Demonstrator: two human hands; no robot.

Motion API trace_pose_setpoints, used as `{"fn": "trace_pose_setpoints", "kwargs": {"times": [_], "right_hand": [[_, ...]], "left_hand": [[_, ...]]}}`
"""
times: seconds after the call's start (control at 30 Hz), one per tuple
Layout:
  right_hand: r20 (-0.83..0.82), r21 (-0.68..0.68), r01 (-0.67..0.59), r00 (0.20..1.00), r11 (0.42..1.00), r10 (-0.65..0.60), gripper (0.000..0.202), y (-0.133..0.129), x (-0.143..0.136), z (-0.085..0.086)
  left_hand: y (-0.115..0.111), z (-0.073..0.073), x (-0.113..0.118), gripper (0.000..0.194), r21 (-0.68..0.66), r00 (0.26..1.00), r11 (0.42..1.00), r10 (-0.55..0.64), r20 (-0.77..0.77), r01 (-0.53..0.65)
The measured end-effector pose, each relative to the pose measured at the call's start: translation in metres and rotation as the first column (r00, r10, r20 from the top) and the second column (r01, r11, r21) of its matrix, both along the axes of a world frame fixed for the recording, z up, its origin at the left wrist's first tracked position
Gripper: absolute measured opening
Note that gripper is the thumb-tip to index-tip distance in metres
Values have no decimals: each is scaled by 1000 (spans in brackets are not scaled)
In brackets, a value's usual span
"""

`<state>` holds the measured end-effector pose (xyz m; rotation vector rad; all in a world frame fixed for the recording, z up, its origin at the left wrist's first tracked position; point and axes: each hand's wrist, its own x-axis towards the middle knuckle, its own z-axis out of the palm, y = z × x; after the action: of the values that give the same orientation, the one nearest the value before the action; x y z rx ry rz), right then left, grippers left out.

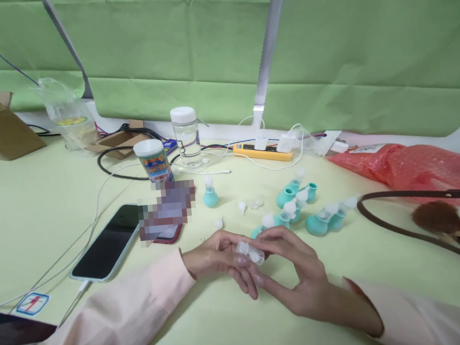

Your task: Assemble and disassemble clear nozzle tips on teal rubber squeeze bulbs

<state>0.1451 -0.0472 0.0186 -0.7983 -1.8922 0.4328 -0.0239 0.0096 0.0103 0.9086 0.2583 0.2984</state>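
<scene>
A small clear plastic piece (250,253) is between my two hands, near the table's front. My left hand (229,261) is closed on it, thumb over its near side. Around its right end curve the thumb and fingers of my right hand (299,271); whether they press on it is hard to tell. Beyond my hands stands a teal bulb with a clear top (210,195). Several more teal bulbs (317,224) are grouped behind and right of my right hand. Small white and clear pieces (243,208) lie between them.
Two phones (107,245) lie on the left, with a cable. Farther back are a paper cup (154,163), a lidded bottle (187,138) and a yellow power strip (262,152). On the right are a red plastic bag (415,169) and a brown strap (400,233).
</scene>
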Motion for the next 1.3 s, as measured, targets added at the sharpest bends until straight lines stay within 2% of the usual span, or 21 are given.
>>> {"fn": "trace_pose_setpoints", "kwargs": {"times": [0.13,0.2,0.33,0.4,0.6,0.73,0.87,0.93,0.97,1.07,1.1,1.13,1.17,1.23,1.3], "right_hand": [[47,71,17,999,997,-20,35,1,1,-3],[70,95,4,997,995,-10,38,0,2,-6],[150,113,-14,989,993,-3,39,-3,4,-10],[192,117,-12,981,993,-11,38,-4,4,-10],[308,142,11,950,990,-55,31,-6,5,-5],[373,203,40,921,978,-115,33,-7,7,8],[299,363,87,932,928,-205,34,-3,17,35],[284,402,206,898,892,-335,26,1,28,51],[271,409,294,865,864,-422,21,5,36,59],[151,467,512,758,721,-635,14,20,64,77],[163,461,557,713,691,-683,12,27,75,81],[218,421,587,675,692,-705,13,35,86,83],[296,342,607,654,717,-696,17,43,97,84],[508,149,659,589,737,-629,30,59,113,81],[676,12,688,528,725,-513,37,71,123,76]], "left_hand": [[-2,-3,1,33,6,1000,1000,-6,3,6],[-6,-2,3,34,53,1000,999,11,-14,-10],[-16,1,9,24,200,979,967,181,-92,-160],[-19,2,10,21,224,966,954,229,-121,-198],[-21,1,10,24,234,963,953,230,-137,-194],[-18,3,7,24,191,972,964,207,-114,-183],[-14,4,4,26,101,971,974,213,-109,-202],[-12,2,3,27,94,969,974,217,-119,-206],[-11,1,3,28,96,969,974,216,-119,-206],[-9,-2,3,31,105,967,970,232,-108,-221],[-8,-3,4,32,104,965,968,239,-108,-228],[-8,-4,4,33,99,962,966,248,-111,-237],[-7,-5,4,35,93,960,965,256,-115,-246],[-6,-7,5,39,82,957,964,261,-123,-253],[-5,-7,6,41,79,956,966,256,-140,-247]]}}
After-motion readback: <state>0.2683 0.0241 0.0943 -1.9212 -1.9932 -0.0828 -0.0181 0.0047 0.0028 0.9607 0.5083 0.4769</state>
